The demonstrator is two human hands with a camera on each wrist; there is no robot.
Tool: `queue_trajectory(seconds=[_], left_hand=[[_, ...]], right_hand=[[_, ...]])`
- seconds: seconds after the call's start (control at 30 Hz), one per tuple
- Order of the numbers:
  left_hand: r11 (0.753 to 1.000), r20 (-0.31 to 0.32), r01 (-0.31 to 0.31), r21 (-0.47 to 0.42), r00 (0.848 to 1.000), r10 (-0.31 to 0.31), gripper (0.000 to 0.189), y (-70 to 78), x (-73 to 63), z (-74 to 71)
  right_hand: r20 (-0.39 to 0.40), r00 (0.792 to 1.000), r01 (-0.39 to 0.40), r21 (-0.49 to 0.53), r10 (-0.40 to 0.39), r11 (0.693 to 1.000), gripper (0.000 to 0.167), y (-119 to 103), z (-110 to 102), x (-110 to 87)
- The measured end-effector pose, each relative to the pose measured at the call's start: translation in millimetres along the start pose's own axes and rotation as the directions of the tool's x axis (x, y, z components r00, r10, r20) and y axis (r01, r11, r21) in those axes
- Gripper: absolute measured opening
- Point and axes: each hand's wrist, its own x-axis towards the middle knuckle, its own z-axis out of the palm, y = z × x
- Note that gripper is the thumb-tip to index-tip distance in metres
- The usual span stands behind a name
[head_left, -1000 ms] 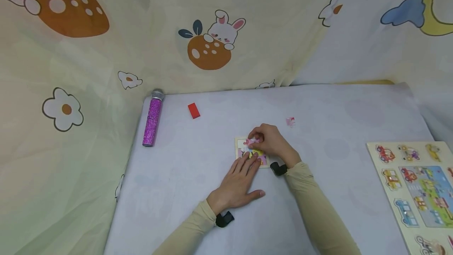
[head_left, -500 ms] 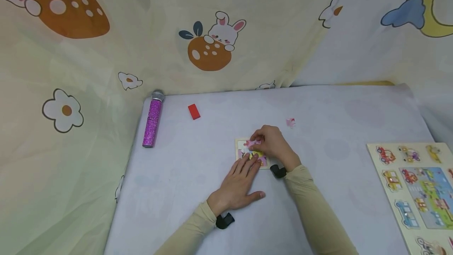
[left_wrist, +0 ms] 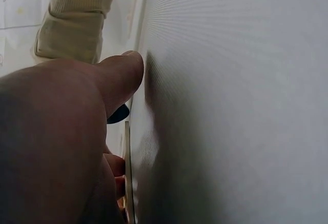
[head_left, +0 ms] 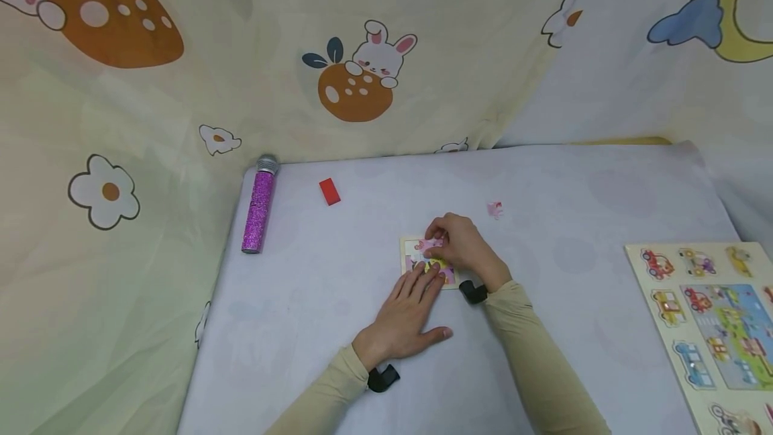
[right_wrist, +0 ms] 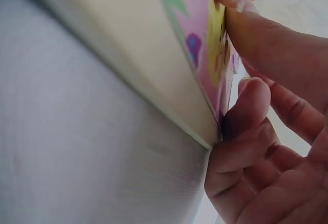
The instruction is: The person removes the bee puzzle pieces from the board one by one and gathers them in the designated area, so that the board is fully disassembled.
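A small jigsaw puzzle with a cream wooden border lies mid-table in the head view, its picture pink, yellow and white. My left hand rests with straight, spread fingers, their tips over the puzzle's lower part; the thumb points right, off the board. My right hand pinches a pink puzzle piece between thumb and fingers at the puzzle's upper right. The right wrist view shows the border close up, with curled fingers of the right hand at its corner. The fingers partly hide the picture.
A loose pink puzzle piece lies beyond the right hand. At the back left are a red block and a glittery purple microphone. A large vehicle puzzle board occupies the right edge. Patterned cloth hangs behind the table.
My right hand makes only slight shifts at the puzzle's upper right, still pinching the pink piece. The left hand stays in place.
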Motion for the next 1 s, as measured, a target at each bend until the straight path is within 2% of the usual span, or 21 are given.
queue_trajectory(seconds=[0.27,0.53,1.0], left_hand=[[1.0,-0.003,-0.002,0.005,1.0,0.002,0.092,-0.7,-0.1,0.8],[1.0,-0.008,-0.008,0.007,1.0,0.008,0.092,-1.1,-0.3,1.9],[1.0,0.013,0.012,-0.016,1.0,-0.012,0.092,-1.0,0.6,1.5]], right_hand=[[0.002,1.0,-0.015,0.029,0.015,0.999,0.029,-0.9,0.4,-0.7],[-0.001,1.0,-0.013,0.016,0.013,1.0,0.026,-1.8,2.4,-2.1],[-0.009,0.999,0.041,0.027,-0.041,0.999,0.029,1.2,1.7,-7.0]])
